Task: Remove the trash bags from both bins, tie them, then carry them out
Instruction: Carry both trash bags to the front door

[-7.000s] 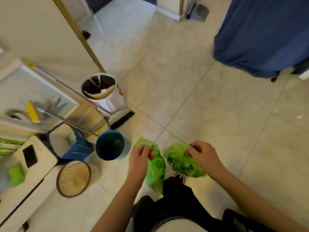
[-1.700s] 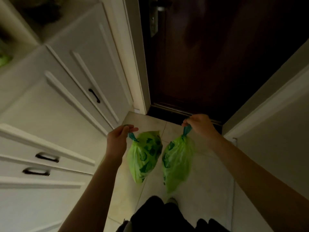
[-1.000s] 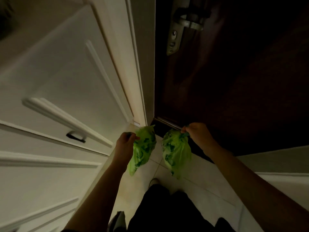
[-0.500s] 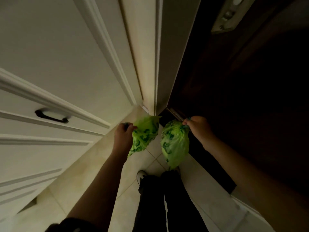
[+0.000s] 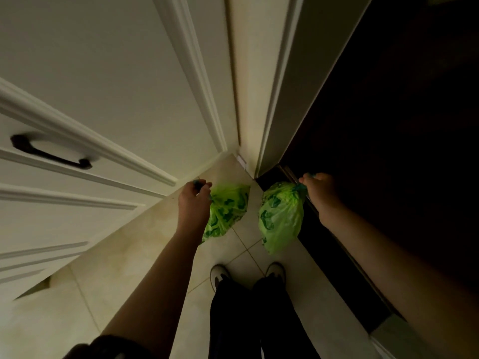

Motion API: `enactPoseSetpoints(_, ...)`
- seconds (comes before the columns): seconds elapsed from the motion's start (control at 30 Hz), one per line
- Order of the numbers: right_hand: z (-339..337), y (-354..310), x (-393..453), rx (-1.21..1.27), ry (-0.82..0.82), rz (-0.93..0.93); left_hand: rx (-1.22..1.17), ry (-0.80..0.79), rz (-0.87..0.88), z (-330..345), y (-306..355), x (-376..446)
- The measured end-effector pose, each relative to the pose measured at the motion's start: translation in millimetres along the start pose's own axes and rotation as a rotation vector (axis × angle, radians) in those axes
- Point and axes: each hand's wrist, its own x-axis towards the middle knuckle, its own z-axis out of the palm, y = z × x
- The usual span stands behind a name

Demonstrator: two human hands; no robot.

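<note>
Two tied green trash bags hang in front of me above the tiled floor. My left hand (image 5: 194,200) grips the blue tie of the left trash bag (image 5: 228,209), which hangs partly behind my wrist. My right hand (image 5: 319,190) grips the knotted top of the right trash bag (image 5: 281,216), close to the foot of the dark door (image 5: 388,125). The bags hang apart and do not touch. The bins are out of view.
White cabinet doors with a dark handle (image 5: 49,152) fill the left. The white door frame (image 5: 261,86) meets the dark door's threshold (image 5: 334,252). My shoes (image 5: 219,274) stand on the beige tile floor (image 5: 129,268) just below the bags.
The view has tilted further down and my shoes now show. Both hands still hold the bags, which have spread a little apart beside the door.
</note>
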Motion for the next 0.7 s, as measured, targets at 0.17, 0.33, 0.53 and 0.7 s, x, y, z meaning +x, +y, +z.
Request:
enactPoseSetpoints(0.17, 11.0, -10.7, 28.3, 0.042, 0.094, 0.005, -0.034, -0.061, -0.004, 21.3, 1.4, 18.3)
enactPoseSetpoints(0.33, 25.8, -22.2, 52.2, 0.061, 0.147, -0.012, -0.061, -0.106, -0.001, 50.6, 7.2, 39.4)
enactPoseSetpoints(0.53, 56.6, -32.4, 76.9, 0.080, 0.092, -0.050, -0.057, -0.223, -0.018, 89.0, 9.1, 57.1)
enactPoseSetpoints(0.7, 66.5, -33.0, 91.6, 0.099, -0.011, -0.096, -0.045, -0.283, -0.022, 103.6, 14.9, 70.3)
